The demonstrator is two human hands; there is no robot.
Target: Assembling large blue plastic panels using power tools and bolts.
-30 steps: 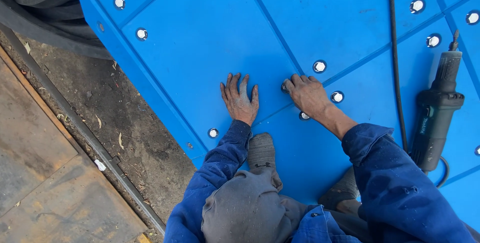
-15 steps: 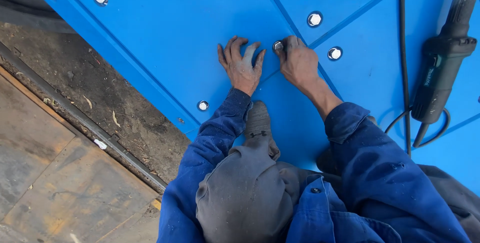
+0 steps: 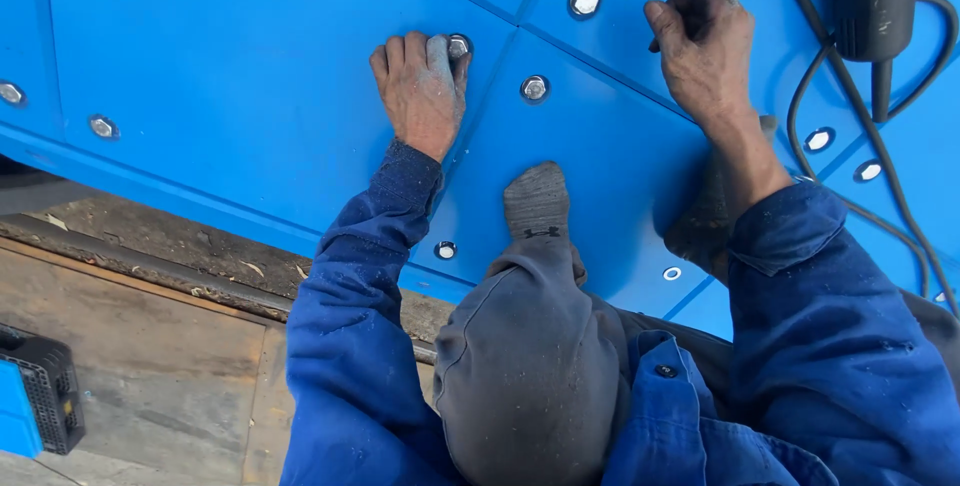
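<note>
I kneel on a blue panelled surface point(image 3: 250, 96) studded with silver bolts. My left hand point(image 3: 420, 91) lies knuckles up on the panel, its thumb and forefinger closed round a bolt head point(image 3: 458, 46) at a panel seam. My right hand point(image 3: 705, 41) hovers further right, fingers loosely bent, with nothing seen in it. It is close to the black cord point(image 3: 800, 96) of a power tool point(image 3: 870, 1). Two more bolts point(image 3: 534, 88) point(image 3: 585, 0) sit between my hands. My grey-socked foot point(image 3: 537, 201) and grey knee point(image 3: 530, 366) are below them.
The black power tool lies at the top right, its cord looping down the right side. The blue surface ends at a lower left edge point(image 3: 200, 196), beyond which are a dirty metal rail point(image 3: 150, 271) and wooden boards point(image 3: 150, 376). A black and blue box point(image 3: 35, 396) stands at the far left.
The view has closed in and shifted. My left hand went from lying flat to gripping a bolt at the seam. My right hand left the bolt it touched and moved right, toward the tool's cord.
</note>
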